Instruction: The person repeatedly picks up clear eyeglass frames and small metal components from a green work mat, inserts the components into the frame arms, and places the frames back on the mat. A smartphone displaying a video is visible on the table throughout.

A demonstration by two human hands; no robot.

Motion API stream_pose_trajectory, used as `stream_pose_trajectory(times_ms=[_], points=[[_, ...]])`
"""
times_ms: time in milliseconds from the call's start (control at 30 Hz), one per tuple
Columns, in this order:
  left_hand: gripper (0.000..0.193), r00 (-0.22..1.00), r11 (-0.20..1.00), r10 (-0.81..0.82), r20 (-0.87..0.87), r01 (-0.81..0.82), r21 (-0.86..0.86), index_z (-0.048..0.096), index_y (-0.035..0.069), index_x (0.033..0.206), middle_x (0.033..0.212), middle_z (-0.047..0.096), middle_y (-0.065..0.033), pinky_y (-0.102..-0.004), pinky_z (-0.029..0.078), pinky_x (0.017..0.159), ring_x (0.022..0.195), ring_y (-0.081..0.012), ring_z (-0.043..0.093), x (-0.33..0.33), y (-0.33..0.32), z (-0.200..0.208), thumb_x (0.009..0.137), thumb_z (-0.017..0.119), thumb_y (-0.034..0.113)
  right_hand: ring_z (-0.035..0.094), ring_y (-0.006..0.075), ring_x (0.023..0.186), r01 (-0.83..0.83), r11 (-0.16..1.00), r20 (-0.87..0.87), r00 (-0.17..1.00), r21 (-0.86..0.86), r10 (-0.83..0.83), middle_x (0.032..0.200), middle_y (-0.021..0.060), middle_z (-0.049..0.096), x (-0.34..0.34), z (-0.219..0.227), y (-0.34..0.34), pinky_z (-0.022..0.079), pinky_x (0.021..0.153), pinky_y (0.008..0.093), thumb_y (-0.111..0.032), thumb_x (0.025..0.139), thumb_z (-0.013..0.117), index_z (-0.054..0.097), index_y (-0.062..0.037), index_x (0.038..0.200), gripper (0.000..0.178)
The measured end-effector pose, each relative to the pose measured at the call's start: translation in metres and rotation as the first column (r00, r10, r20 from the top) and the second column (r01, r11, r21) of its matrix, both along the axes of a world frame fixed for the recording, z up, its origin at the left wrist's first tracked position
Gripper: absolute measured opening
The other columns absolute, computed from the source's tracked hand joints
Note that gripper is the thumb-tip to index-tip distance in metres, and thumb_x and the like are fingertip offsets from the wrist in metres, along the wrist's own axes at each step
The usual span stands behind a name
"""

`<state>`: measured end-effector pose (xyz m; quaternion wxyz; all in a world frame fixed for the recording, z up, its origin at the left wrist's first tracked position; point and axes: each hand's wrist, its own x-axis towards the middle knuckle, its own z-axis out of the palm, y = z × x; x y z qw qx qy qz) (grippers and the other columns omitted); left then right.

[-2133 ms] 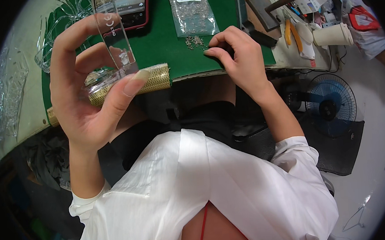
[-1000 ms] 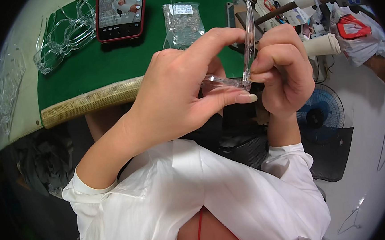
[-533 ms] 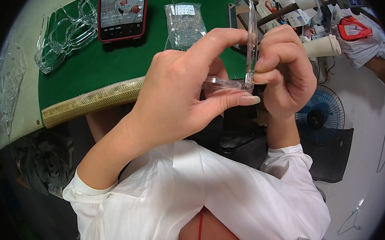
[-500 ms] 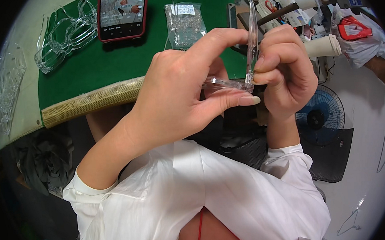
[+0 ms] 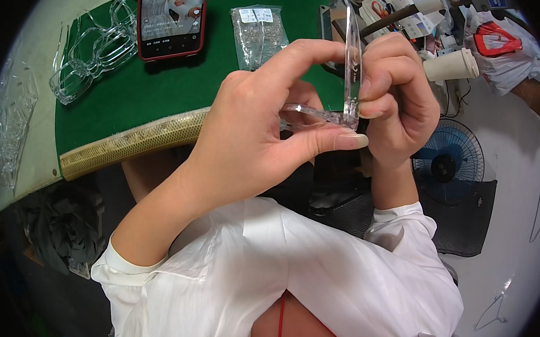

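A clear plastic eyeglass frame (image 5: 307,112) is gripped by my left hand (image 5: 236,127), its thumb beneath the hinge corner and its forefinger reaching to the upright temple (image 5: 351,62). That temple rises from the corner past the table's far side. Beside the hinge, my right hand (image 5: 403,100) is closed, thumb and fingertips pinched against the lower temple. Whether something small sits in that pinch cannot be made out. Part of the frame is hidden behind my left hand.
On the green mat (image 5: 109,104) lie several clear eyeglass frames (image 5: 96,55), a red-cased phone (image 5: 170,19) and a plastic bag of small parts (image 5: 261,37). A metal fixture (image 5: 391,16) and a pale cup (image 5: 450,65) are at right. A fan (image 5: 448,162) stands below.
The eyeglass frame has turned slightly in my hands; its other temple no longer shows clearly over the bag of parts. My right hand has shifted slightly left. The phone picture has changed.
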<state>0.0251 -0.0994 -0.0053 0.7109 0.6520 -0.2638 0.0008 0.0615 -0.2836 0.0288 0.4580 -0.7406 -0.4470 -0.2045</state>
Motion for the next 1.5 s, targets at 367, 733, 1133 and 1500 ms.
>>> stream_pose_trajectory(times_ms=[367,733,1133,1500], points=[[0.064,0.994,0.991,0.041,0.101,-0.053,0.119,0.046,-0.003,0.126,0.115,0.061,-0.0088,-0.0210,0.049,0.062,0.067,-0.0079,0.060,0.003,0.003,-0.002,0.070,0.076,0.002,0.052,0.0136,0.071,-0.101,0.979,-0.202,0.970,0.177,0.137,0.079,0.0071,0.055,-0.002,-0.010,-0.001,0.041,0.062,0.0230,-0.003,0.073,0.073,0.056,0.0002,0.082,0.019],[0.065,0.998,0.997,0.056,0.030,-0.055,-0.061,0.039,-0.001,0.131,0.128,0.049,-0.0092,-0.0238,0.052,0.070,0.076,-0.0075,0.059,0.008,-0.014,-0.002,0.073,0.068,-0.009,0.053,0.0088,0.072,-0.113,0.901,-0.425,0.852,0.418,0.305,0.086,0.0072,0.056,0.001,-0.018,-0.003,0.044,0.068,0.0200,-0.009,0.083,0.069,0.053,0.0019,0.091,0.021],[0.040,0.989,0.995,0.100,0.105,-0.099,-0.014,0.050,0.002,0.117,0.091,0.066,-0.0094,-0.0277,0.052,0.073,0.081,-0.0155,0.066,0.067,-0.072,0.008,0.080,0.066,0.001,0.062,0.0142,0.088,0.217,0.855,-0.571,0.814,0.471,0.109,0.098,0.0104,0.066,0.025,-0.002,-0.040,0.046,0.083,0.0266,-0.017,0.084,0.067,0.062,0.0058,0.104,0.031],[0.013,0.950,0.984,0.161,0.268,-0.135,-0.115,0.054,-0.004,0.096,0.082,0.068,-0.0126,-0.0257,0.052,0.069,0.081,-0.0155,0.069,0.105,-0.142,0.002,0.084,0.054,-0.009,0.058,0.0088,0.081,0.353,0.827,-0.561,0.826,0.438,-0.055,0.096,0.0060,0.066,0.068,0.019,-0.108,0.045,0.077,0.0220,-0.023,0.090,0.062,0.062,0.0035,0.108,0.033]])
